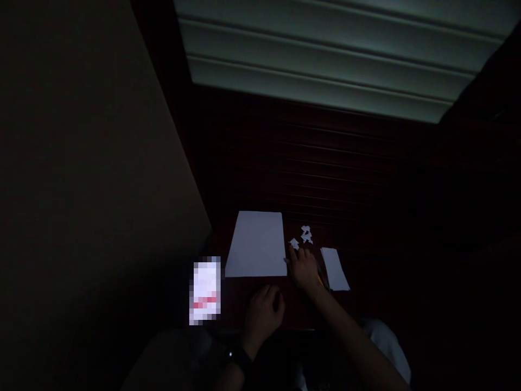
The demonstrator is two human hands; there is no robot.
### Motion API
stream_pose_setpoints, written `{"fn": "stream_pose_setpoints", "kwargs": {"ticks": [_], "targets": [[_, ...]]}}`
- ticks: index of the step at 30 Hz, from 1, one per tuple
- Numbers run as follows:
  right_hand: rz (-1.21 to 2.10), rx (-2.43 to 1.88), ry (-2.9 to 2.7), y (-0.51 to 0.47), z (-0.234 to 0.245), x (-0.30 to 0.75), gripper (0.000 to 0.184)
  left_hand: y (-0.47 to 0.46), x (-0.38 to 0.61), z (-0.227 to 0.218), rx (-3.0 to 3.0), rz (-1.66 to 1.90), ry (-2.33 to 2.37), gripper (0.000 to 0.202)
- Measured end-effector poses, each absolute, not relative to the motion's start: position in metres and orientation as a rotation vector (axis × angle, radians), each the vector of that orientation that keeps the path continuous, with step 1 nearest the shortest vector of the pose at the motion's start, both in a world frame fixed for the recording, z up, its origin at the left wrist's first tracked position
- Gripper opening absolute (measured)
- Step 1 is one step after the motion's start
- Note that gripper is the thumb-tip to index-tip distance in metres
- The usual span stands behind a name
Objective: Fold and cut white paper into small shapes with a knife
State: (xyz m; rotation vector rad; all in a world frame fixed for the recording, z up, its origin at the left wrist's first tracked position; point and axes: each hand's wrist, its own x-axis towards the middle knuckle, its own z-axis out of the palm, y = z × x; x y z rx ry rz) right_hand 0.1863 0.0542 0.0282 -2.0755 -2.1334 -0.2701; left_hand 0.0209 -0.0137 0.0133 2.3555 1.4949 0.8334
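Note:
My right hand (303,269) lies over the dark table with its fingers spread, the fingertips close to a small folded white paper piece (293,243). I cannot tell whether they touch it. More small white paper pieces (306,235) lie just beyond. Partly hidden by the right hand and wrist is a thin dark object with a yellow part (321,279); its kind does not show. My left hand (264,312) rests near the table's front edge, fingers loosely bent and thumb apart, with nothing visible in it. Ahead of it lies a large white paper sheet (257,244).
A narrow stack of white paper (336,269) lies at the right. On the left glows a pixelated bright rectangle (205,288). A wall (101,163) stands to the left, and dark slatted panelling (305,146) rises behind the table under pale blinds (325,60). The light is very dim.

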Motion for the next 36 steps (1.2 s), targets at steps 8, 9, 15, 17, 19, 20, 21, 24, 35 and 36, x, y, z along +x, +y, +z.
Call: {"fn": "stream_pose_setpoints", "kwargs": {"ticks": [8,9,15,17,19,20,21,24,35,36], "targets": [[-0.293,-2.074,-2.136,0.0531,0.0258,0.1913,0.047,-0.0137,0.0212,0.0141,2.372,0.826,1.499,0.018],[-0.290,-2.074,-2.142,0.0531,0.0257,0.1914,0.047,-0.0137,0.0212,0.0141,2.375,0.827,1.497,0.018],[-0.281,-2.072,-2.157,0.0522,0.0267,0.1910,0.044,-0.0146,0.0216,0.0153,2.375,0.842,1.495,0.018],[-0.281,-2.069,-2.159,0.0514,0.0275,0.1908,0.044,-0.0146,0.0217,0.0161,2.365,0.844,1.499,0.017],[-0.280,-2.067,-2.157,0.0508,0.0281,0.1909,0.044,-0.0145,0.0217,0.0165,2.364,0.850,1.496,0.017],[-0.278,-2.067,-2.155,0.0508,0.0282,0.1910,0.044,-0.0144,0.0216,0.0164,2.368,0.853,1.492,0.017],[-0.278,-2.068,-2.151,0.0510,0.0282,0.1912,0.045,-0.0143,0.0216,0.0162,2.373,0.856,1.488,0.016],[-0.274,-2.087,-2.136,0.0526,0.0272,0.1920,0.047,-0.0141,0.0213,0.0146,2.384,0.847,1.489,0.017],[-0.305,-2.068,-2.168,0.0504,0.0265,0.1933,0.044,-0.0144,0.0217,0.0149,2.390,0.799,1.503,0.016],[-0.304,-2.068,-2.172,0.0498,0.0269,0.1932,0.044,-0.0144,0.0218,0.0146,2.390,0.805,1.501,0.016]]}}
